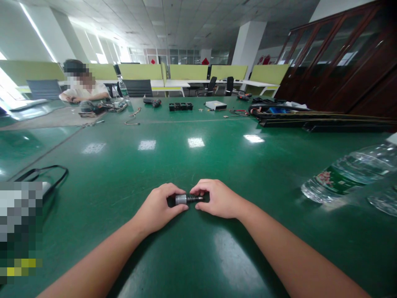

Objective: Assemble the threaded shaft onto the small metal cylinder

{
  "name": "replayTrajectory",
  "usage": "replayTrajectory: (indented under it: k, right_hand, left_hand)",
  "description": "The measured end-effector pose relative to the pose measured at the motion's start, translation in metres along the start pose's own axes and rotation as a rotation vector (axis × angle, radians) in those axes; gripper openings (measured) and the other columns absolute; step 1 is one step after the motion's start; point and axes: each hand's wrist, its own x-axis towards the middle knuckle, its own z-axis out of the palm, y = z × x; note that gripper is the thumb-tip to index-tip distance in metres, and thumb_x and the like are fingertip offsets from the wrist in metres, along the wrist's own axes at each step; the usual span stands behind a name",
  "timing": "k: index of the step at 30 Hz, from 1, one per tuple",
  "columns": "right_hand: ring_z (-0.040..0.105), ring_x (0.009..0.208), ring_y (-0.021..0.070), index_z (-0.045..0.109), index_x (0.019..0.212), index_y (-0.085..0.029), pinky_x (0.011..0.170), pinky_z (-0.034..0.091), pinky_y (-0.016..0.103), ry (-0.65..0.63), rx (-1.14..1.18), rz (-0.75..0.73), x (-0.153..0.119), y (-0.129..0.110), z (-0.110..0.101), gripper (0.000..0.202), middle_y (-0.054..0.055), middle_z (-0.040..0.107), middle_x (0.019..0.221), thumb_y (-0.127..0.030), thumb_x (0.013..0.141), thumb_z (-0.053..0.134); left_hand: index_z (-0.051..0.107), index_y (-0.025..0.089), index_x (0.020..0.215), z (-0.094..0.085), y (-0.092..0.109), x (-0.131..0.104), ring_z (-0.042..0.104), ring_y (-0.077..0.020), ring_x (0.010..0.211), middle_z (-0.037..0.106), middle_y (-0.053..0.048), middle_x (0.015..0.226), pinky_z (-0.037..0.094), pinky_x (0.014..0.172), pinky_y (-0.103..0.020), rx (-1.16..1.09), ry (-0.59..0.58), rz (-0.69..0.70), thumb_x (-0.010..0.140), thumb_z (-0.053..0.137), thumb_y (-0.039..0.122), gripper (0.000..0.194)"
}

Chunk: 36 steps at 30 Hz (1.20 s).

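Note:
A small motor-like part (181,199), with a silver cylinder body, a dark ribbed middle and a thin pointed shaft, lies sideways low over the green table. My left hand (159,207) curls around its silver end, fingers on the far side and thumb on the near side. From the other side, my right hand (218,200) bends its fingers and thumb about the ribbed section and shaft. The shaft tip points toward my right palm. The silver body's left end is partly hidden within my left hand.
A large water bottle (338,178) lies tilted at right. A pixelated object with a black strap (58,167) is at left. Across the table are a power drill (151,102), black block-shaped parts (180,106), a white box (216,105) and a seated person (83,89).

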Motion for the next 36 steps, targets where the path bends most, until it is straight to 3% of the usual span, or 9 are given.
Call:
replayTrajectory:
  k: [36]
  right_hand:
    - [0.057, 0.079, 0.0151, 0.072, 0.092, -0.019, 0.072, 0.041, 0.026, 0.041, -0.117, -0.063, 0.004, -0.006, 0.009, 0.014, 0.002, 0.065, 0.081, -0.018, 0.079, 0.068]
  left_hand:
    - [0.07, 0.021, 0.097, -0.003, 0.005, 0.001, 0.063, -0.0196, 0.086, 0.07, -0.003, 0.092, 0.048, 0.078, -0.03, 0.021, -0.012, -0.005, 0.079, 0.072, 0.029, 0.02]
